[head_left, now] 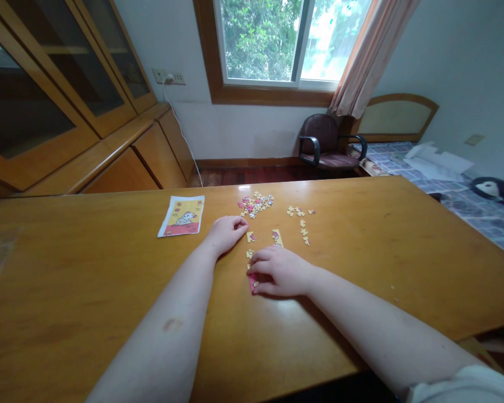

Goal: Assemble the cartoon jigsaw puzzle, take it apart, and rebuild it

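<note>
The right hand (281, 271) covers some pink puzzle pieces (252, 284) at six o'clock. The pieces in the pile (255, 204) at twelve o'clock are too small to read.

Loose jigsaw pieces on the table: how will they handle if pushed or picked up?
The jigsaw pieces look thin and light, probably cardboard, so a push would likely slide them, not tip them. Lying flat on the glossy wooden table, they may be awkward to pinch up, and they seem unlikely to roll.

Soft window (258, 39) daylight, warped edges
</note>
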A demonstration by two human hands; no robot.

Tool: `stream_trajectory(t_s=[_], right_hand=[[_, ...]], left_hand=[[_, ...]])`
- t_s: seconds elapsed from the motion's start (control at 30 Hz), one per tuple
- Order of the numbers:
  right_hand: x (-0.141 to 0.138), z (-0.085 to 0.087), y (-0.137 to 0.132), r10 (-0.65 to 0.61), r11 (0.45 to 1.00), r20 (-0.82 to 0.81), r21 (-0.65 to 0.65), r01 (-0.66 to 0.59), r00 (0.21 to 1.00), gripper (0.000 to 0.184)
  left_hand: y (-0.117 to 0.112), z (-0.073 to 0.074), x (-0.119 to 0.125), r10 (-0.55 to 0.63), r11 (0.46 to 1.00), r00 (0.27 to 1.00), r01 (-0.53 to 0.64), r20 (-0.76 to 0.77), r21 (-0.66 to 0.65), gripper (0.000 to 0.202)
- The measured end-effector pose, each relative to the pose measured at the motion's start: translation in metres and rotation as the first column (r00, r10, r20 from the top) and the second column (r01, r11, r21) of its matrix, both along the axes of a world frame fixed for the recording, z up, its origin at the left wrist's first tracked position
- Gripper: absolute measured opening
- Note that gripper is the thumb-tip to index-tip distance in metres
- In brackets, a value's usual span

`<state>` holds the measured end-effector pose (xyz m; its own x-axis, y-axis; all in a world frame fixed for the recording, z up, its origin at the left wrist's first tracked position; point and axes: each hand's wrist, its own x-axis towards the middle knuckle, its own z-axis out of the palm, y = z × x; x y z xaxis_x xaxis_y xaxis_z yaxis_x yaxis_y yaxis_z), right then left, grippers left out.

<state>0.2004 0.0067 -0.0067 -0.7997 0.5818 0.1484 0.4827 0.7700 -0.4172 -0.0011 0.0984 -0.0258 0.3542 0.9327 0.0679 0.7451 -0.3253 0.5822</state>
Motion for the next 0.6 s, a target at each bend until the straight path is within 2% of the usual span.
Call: stream_trajectory(t_s=[0.1,0.27,0.43,0.5,0.6], right_hand=[[0.0,0.003,-0.001,0.006,1.0,0.018,0.006,-0.006,1.0,0.044],[-0.002,0.004,-0.002,-0.01,1.0,0.058,-0.002,0.01,0.998,0.04],[-0.002,0.004,-0.002,-0.031,0.999,0.023,0.008,0.031,0.999,0.044],[0.004,0.007,0.001,-0.097,0.995,0.031,0.031,0.096,0.995,0.039],[0.027,0.014,0.013,-0.311,0.949,0.121,0.1,0.3,0.943,0.025]], left_hand=[[0.001,-0.003,-0.001,-0.005,1.0,1.0,0.005,0.0,0.007,0.027],[0.001,-0.001,-0.001,-0.008,1.0,1.0,0.008,0.0,0.001,0.028],[-0.001,0.003,0.0,-0.001,1.0,1.0,0.001,0.006,-0.01,0.028],[-0.001,0.002,0.001,0.003,1.0,1.0,-0.003,0.006,-0.015,0.028],[-0.001,0.002,0.0,0.012,1.0,1.0,-0.012,0.0,-0.019,0.028]])
